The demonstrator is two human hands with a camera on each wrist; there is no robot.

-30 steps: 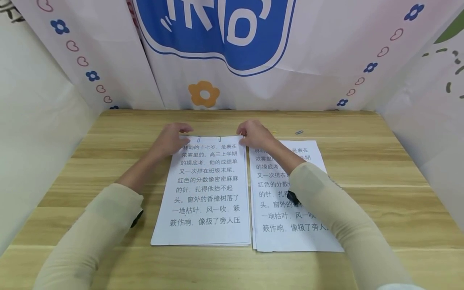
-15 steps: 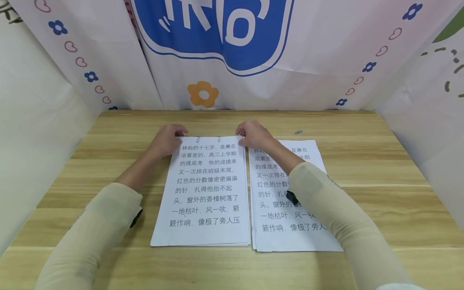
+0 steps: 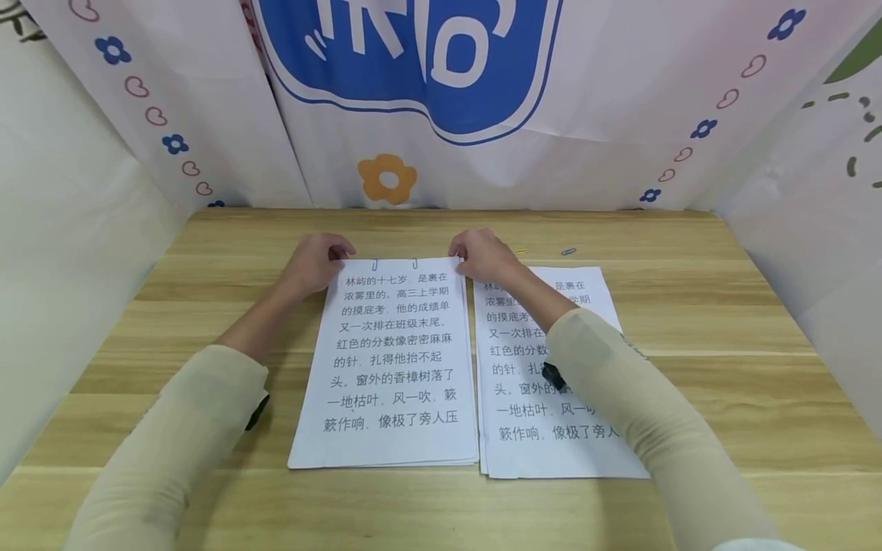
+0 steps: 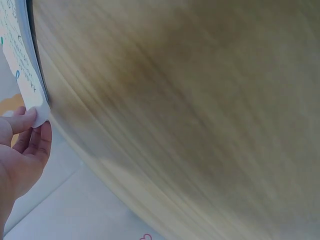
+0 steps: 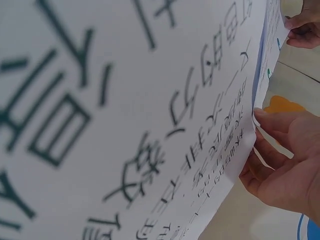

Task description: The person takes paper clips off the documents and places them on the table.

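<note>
Paper stack (image 3: 393, 363), clipped: pinching both top corners with left hand (image 3: 313, 262) and right hand (image 3: 485, 256), apart, just beside a second stack (image 3: 534, 413) on the bench (image 3: 386, 509)!

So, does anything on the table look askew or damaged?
Slightly askew: the left paper stack and right paper stack have lower sheets peeking out at their facing bottom corners, so edges don't line up. No damage visible.

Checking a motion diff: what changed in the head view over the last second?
The left hand moved slightly left and now pinches the top-left corner of the left paper stack. The right hand stayed at its top-right corner; the right paper stack and the loose blue paper clip stayed put.
</note>
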